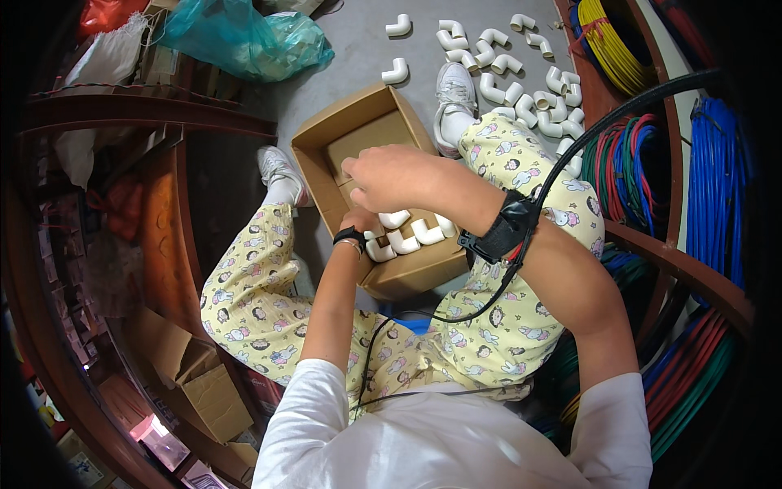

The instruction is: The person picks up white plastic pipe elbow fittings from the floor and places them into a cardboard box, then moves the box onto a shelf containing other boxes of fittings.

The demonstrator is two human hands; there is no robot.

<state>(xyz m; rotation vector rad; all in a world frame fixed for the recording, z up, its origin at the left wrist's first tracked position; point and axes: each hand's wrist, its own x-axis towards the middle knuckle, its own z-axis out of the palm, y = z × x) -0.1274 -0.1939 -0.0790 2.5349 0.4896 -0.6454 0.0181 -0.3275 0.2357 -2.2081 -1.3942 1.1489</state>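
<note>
An open cardboard box [421, 269] stands on the floor between my feet. Several white plastic pipe elbows [427, 232] lie at its near end. My left hand [360, 221] reaches into the box at its left side, next to the elbows; its fingers are mostly hidden behind the other hand. Above the box's middle is my right hand [388, 177], back upward and fingers bent down, and whatever lies under the fingers is hidden. More white elbows [492, 88] are scattered on the floor beyond and to the right of the box.
Coils of blue cable [715, 195] and yellow cable [611, 46] sit on the rack at right. At upper left lies a teal plastic bag [244, 43]. Metal shelving with a small carton [214, 397] runs along the left. A black cable [611, 116] runs from my right wrist strap.
</note>
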